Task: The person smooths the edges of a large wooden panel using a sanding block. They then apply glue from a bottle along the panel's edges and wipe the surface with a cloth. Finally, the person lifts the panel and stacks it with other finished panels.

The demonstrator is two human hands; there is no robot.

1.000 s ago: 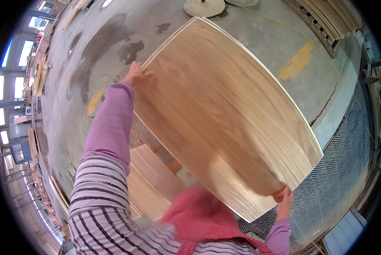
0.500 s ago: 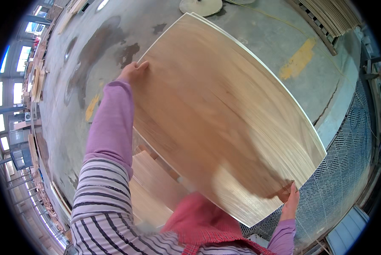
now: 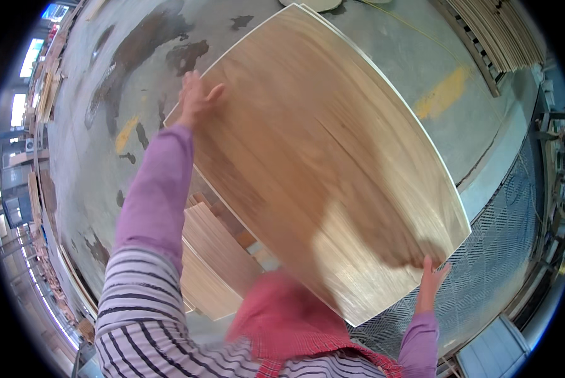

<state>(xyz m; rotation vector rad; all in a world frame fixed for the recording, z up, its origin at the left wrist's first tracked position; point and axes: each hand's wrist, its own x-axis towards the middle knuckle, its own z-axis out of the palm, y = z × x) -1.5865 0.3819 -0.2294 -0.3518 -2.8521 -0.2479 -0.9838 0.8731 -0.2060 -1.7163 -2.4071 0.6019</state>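
Note:
A large thin sheet of light wood veneer (image 3: 333, 157) is held up in front of me, tilted and slightly bowed. My left hand (image 3: 197, 97) grips its left edge with the arm stretched out in a purple sleeve. At the sheet's lower right edge, my right hand (image 3: 430, 277) holds it from below. Beneath the sheet lies a stack of similar wood sheets (image 3: 216, 258), partly hidden by it.
A stained grey concrete floor (image 3: 106, 94) spreads to the left and top. A metal mesh platform (image 3: 503, 252) runs along the right. More stacked wood sheets (image 3: 496, 31) lie at the top right. A round pale disc (image 3: 317, 5) sits at the top edge.
The sheet has been raised and swung a little to the right; both hands went with it, keeping their hold on its edges.

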